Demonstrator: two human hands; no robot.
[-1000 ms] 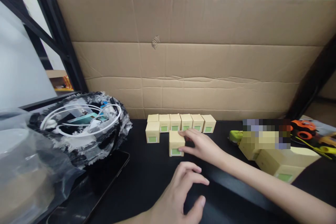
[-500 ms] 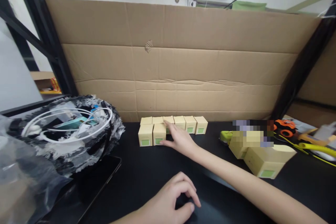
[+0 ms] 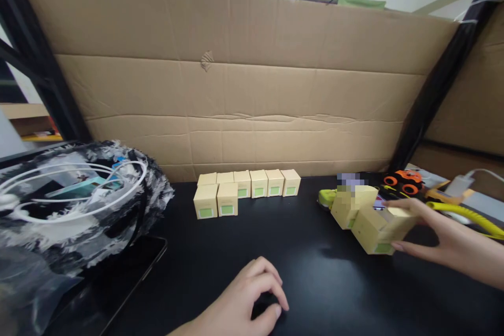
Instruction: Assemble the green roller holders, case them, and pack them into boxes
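Observation:
My right hand (image 3: 437, 231) is at the right with its thumb and fingers around a cream cardboard box (image 3: 368, 231), whose top flap looks raised. A second cream box (image 3: 343, 210) stands against it, partly blurred. My left hand (image 3: 255, 294) rests on the black table (image 3: 283, 252) near the front, fingers loosely curled, thumb apart from them and nothing in between. Farther back, several small cream boxes with green labels (image 3: 227, 200) stand in two rows by the cardboard wall.
A shaggy black-and-white basket (image 3: 98, 231) with white cable and odds and ends stands at left, beside a dark flat device (image 3: 145, 268). An orange toy vehicle (image 3: 405, 181), a yellow coiled tube (image 3: 468, 216) and a green object (image 3: 326, 198) lie at right. A cardboard wall (image 3: 252, 89) closes the back.
My right hand has left the rows of small boxes and moved right to the box with the raised flap. My left hand stays nearly where it was. The view has shifted slightly right.

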